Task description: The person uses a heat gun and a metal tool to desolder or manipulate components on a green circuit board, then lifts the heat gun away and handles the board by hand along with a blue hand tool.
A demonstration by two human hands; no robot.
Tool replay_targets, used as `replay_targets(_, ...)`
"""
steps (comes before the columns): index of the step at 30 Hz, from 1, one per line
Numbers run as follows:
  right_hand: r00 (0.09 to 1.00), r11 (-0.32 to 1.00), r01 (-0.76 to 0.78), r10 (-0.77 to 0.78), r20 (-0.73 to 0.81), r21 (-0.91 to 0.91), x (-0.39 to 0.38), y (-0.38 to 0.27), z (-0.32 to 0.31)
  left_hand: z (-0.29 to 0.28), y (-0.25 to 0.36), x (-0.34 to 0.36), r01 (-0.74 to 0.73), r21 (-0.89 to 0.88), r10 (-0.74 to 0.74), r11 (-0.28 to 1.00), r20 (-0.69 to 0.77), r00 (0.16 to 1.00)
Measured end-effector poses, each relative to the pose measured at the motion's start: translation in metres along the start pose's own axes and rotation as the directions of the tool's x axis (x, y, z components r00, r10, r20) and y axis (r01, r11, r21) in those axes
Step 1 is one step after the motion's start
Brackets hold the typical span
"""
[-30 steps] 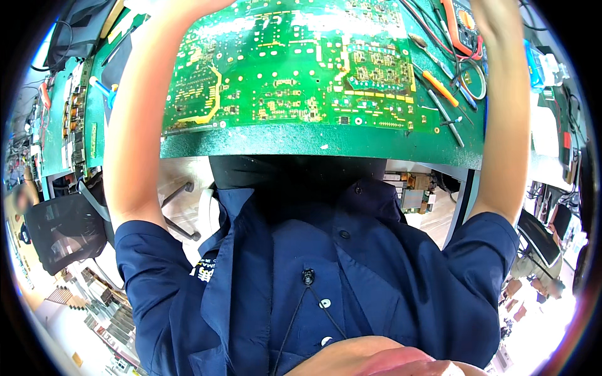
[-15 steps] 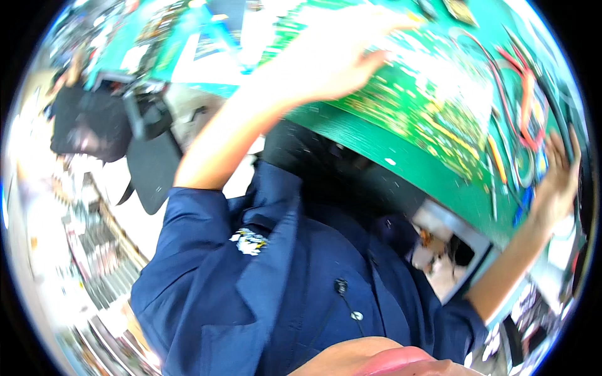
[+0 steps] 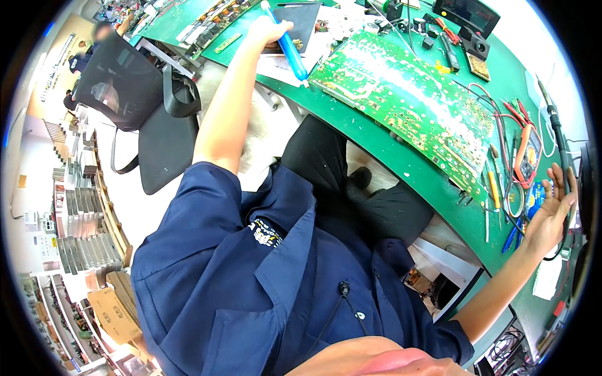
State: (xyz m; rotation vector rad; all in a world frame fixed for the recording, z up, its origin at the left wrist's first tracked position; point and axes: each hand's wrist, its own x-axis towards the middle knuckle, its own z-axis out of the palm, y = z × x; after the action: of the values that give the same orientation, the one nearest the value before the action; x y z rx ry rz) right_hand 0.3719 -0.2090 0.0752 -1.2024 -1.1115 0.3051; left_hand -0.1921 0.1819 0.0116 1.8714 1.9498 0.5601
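My left hand (image 3: 263, 34) is closed round a blue solder sucker (image 3: 292, 56) at the far edge of the view. Its white tip points down, just left of a large green circuit board (image 3: 401, 94). The board lies on the green bench with its solder side up. At the far right my right hand (image 3: 547, 219) has its fingers bent round the rear part of a black soldering iron (image 3: 554, 119). The iron's metal tip points up and away, clear of the board.
An orange multimeter (image 3: 528, 153) with red leads and a yellow-handled tool (image 3: 493, 185) lie between board and right hand. Beyond the board stand a black screen (image 3: 467, 14) and small tools. A black chair (image 3: 166, 150) is on the left. The green bench (image 3: 370, 141) curves before me.
My left hand has moved left from over the board and taken hold of the solder sucker. The view has shifted and sharpened. My right hand stays by the soldering iron.
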Motion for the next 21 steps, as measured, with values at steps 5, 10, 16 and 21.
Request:
replay_targets(5, 0.999, 0.998, 0.039, -0.039, 0.003, -0.039, -0.004, -0.014, -0.001, -0.005, 0.030, -0.081, -0.240, -0.799, 0.260, 0.551, -0.110, 0.959)
replay_targets(10, 0.999, 0.998, 0.046, -0.045, 0.025, -0.035, -0.006, -0.020, 0.006, -0.015, 0.044, -0.159, -0.349, -0.875, 0.330, 0.335, -0.238, 0.914)
replay_targets(16, 0.996, 0.990, 0.091, -0.089, 0.021, -0.111, -0.010, -0.040, 0.035, -0.010, 0.039, -0.180, -0.558, -0.614, 0.537, 0.558, -0.245, 0.807)
replay_targets(21, 0.998, 0.993, 0.048, -0.051, -0.030, -0.112, -0.002, -0.038, 0.013, -0.013, 0.024, -0.047, -0.253, -0.344, 0.247, 0.904, -0.060, 0.967)
